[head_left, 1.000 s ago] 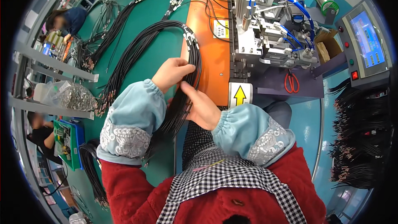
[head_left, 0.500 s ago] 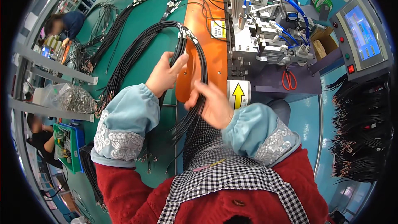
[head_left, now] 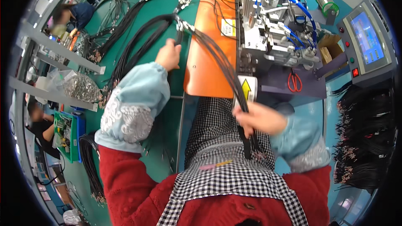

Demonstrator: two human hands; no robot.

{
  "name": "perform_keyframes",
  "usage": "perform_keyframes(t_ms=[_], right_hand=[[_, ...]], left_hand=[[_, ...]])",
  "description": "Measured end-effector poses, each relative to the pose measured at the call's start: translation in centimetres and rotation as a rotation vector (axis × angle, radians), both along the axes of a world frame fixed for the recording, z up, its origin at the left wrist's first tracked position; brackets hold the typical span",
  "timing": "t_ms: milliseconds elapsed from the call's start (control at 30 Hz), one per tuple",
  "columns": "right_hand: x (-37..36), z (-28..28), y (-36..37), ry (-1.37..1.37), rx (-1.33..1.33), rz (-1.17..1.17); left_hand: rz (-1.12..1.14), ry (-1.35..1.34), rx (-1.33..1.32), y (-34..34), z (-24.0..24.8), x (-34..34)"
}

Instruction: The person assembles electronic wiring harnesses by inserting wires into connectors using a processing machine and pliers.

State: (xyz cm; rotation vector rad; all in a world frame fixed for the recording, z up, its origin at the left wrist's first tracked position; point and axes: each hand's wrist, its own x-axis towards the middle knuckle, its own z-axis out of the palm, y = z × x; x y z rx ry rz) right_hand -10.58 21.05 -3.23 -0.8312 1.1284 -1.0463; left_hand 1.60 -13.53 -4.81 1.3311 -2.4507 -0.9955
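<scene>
Head view: green workbench (head_left: 138,29) strewn with black cable bundles (head_left: 125,54).

Orange panel (head_left: 208,54), red scissors (head_left: 295,82), touchscreen console (head_left: 367,37), green bin (head_left: 67,137), solder spool (head_left: 324,1)

A single head-worn fisheye view looks steeply down from above the person's chest, close over both forearms. It faces forward across the green desk (head_left: 146,29) toward the machine (head_left: 272,29); straight edges bend toward the dark round rim.
</scene>
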Motion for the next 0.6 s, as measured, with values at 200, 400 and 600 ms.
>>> perform_keyframes(t_ms=[200, 400, 600], right_hand=[[3.5, -2.2, 6.0, -0.116, 0.175, -0.107], [5.4, -4.1, 8.9, -0.127, 0.137, -0.238], [3.9, -2.0, 7.8, 0.072, 0.067, -0.369]], left_hand=[[0.112, -0.119, -0.900, -11.3, 0.1, 0.2], [0.189, -0.560, -0.568, -21.9, -2.6, 4.5], [0.332, -0.413, -0.827, -21.5, 1.1, 4.9]])
